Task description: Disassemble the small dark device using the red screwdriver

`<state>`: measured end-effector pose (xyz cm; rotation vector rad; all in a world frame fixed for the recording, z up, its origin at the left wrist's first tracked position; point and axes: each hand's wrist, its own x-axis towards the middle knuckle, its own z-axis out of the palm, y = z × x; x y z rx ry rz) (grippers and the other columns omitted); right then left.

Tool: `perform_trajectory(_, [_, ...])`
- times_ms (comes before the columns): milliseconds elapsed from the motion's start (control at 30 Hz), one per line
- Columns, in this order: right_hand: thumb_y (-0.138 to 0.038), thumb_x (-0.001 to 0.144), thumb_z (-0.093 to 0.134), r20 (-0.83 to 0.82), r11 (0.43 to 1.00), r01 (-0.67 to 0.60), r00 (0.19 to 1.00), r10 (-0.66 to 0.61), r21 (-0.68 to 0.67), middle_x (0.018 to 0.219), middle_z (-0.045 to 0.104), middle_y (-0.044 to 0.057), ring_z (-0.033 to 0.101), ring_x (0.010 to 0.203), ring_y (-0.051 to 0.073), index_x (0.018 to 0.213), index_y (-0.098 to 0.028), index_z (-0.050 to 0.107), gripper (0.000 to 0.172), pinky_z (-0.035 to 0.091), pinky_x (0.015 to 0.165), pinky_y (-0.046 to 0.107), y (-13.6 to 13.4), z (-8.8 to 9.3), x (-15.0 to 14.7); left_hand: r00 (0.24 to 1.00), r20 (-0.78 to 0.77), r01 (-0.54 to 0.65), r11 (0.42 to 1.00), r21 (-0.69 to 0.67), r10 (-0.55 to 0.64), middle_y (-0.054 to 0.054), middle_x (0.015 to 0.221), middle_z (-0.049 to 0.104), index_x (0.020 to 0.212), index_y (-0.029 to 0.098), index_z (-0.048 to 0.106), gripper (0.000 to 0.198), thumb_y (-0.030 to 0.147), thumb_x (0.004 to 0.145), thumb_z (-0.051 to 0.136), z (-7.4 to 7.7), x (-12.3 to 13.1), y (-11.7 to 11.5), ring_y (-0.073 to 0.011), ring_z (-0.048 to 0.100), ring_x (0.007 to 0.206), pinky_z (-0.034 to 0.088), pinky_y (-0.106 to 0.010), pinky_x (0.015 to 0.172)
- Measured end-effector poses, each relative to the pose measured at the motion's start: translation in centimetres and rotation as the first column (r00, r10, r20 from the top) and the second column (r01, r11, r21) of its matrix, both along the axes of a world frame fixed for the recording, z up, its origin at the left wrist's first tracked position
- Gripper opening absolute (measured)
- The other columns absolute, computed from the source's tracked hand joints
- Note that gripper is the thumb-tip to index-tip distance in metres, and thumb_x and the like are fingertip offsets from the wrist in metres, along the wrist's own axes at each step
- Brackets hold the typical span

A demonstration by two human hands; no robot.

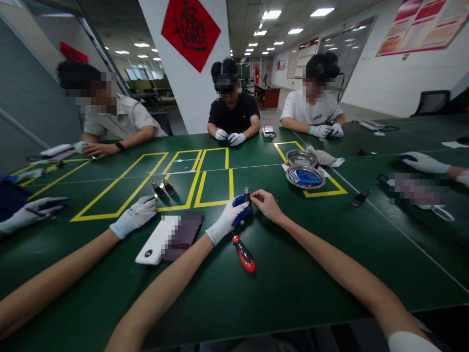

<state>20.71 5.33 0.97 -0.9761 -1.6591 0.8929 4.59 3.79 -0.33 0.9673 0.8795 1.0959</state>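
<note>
My left hand (229,217), in a white glove with a blue palm, is closed round a small dark device (246,194) and holds it upright just above the green table (293,274). My bare right hand (268,204) pinches the same device from the right side, fingertips together. A screwdriver with a red and black handle (244,254) lies on the table right below my hands, untouched.
A co-worker's gloved hand (135,215) rests to my left beside a white power bank (156,243). Two small dark parts (163,188) lie in a yellow taped box. Two metal dishes (289,177) stand at the right. Other people sit round the table.
</note>
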Motion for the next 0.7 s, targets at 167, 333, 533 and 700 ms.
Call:
perform_trajectory(167, [-0.029, 0.083, 0.057, 0.067, 0.995, 0.025, 0.997, -0.032, 0.096, 0.086, 0.062, 0.005, 0.059, 0.073, 0.015, 0.087, -0.017, 0.066, 0.015, 0.05, 0.058, 0.025, -0.5, 0.3, 0.3, 1.0, 0.019, -0.011, 1.0, -0.001, 0.011, -0.008, 0.085, 0.068, 0.109, 0.013, 0.059, 0.048, 0.034, 0.068, 0.075, 0.1, 0.0, -0.1, -0.0138, 0.064, 0.062, 0.051, -0.023, 0.055])
perform_trajectory(333, [-0.029, 0.083, 0.059, 0.024, 0.988, 0.061, 0.998, -0.065, 0.145, 0.092, 0.062, 0.006, 0.06, 0.083, 0.016, 0.088, -0.018, 0.07, 0.016, 0.05, 0.065, 0.026, -0.9, -0.4, 0.1, 0.999, 0.016, -0.033, 0.999, -0.004, 0.033, -0.009, 0.087, 0.068, 0.108, 0.013, 0.06, 0.046, 0.032, 0.068, 0.075, 0.2, 0.1, -0.1, -0.0146, 0.064, 0.066, 0.051, -0.023, 0.057])
perform_trajectory(533, [-0.031, 0.082, 0.061, -0.029, 0.991, 0.059, 0.998, -0.056, 0.12, 0.098, 0.06, 0.006, 0.059, 0.087, 0.016, 0.098, -0.021, 0.072, 0.022, 0.05, 0.063, 0.024, -1.1, -1.3, -0.2, 0.994, 0.104, -0.017, 1.0, 0.021, 0.015, -0.01, 0.091, 0.068, 0.108, 0.013, 0.06, 0.046, 0.031, 0.068, 0.075, 0.2, 0.1, 0.1, -0.0143, 0.065, 0.072, 0.052, -0.025, 0.064])
perform_trajectory(700, [-0.028, 0.083, 0.059, 0.018, 0.976, 0.107, 0.993, -0.112, 0.188, 0.096, 0.062, 0.005, 0.06, 0.082, 0.016, 0.099, -0.021, 0.071, 0.02, 0.05, 0.063, 0.025, -1.5, -1.0, -0.1, 0.998, 0.056, -0.026, 0.999, -0.02, 0.027, -0.008, 0.086, 0.068, 0.113, 0.014, 0.058, 0.049, 0.03, 0.069, 0.074, 0.4, 0.2, -0.1, -0.0146, 0.065, 0.068, 0.052, -0.024, 0.058])
